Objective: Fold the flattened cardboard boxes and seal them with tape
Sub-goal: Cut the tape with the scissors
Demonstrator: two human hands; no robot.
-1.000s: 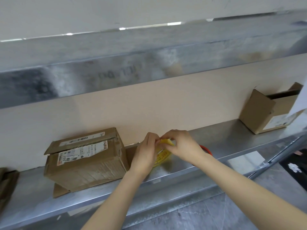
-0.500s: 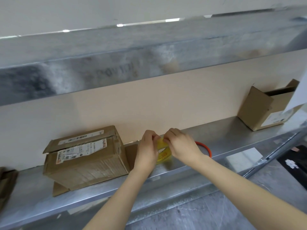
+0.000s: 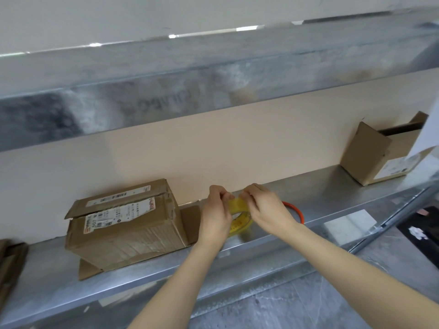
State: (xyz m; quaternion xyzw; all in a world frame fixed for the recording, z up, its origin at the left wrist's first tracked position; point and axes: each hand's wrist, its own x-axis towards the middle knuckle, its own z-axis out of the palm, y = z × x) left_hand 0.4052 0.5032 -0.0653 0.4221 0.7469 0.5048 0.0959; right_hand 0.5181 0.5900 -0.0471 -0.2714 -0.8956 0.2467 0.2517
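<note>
In the middle of the frame both hands meet over a grey metal shelf (image 3: 332, 193). The left hand (image 3: 215, 217) and the right hand (image 3: 269, 211) hold a roll of yellow tape (image 3: 240, 223) between them. The fingers of both hands are curled, and the fingertips pinch the upper edge of the roll of yellow tape, where a short yellow piece shows between the two hands. The lower part of the roll is just above the shelf; I cannot tell if it touches the metal.

Just left of the left hand, a closed brown cardboard box with white printed labels (image 3: 123, 231) lies on the shelf. One loose flap sticks out under its lower left corner and another stands at its right end, near the left wrist. Behind the right hand, a thin orange-red ring (image 3: 298, 212) lies flat on the shelf, partly hidden by the hand.

In the right part of the frame, well apart from the hands, a smaller brown cardboard box with an open top (image 3: 370, 153) stands on the same shelf. At the left edge, some flattened brown cardboard (image 3: 10, 264) is partly visible. A long beige board (image 3: 213, 143) runs behind the shelf, under an upper metal shelf (image 3: 166, 96).
</note>
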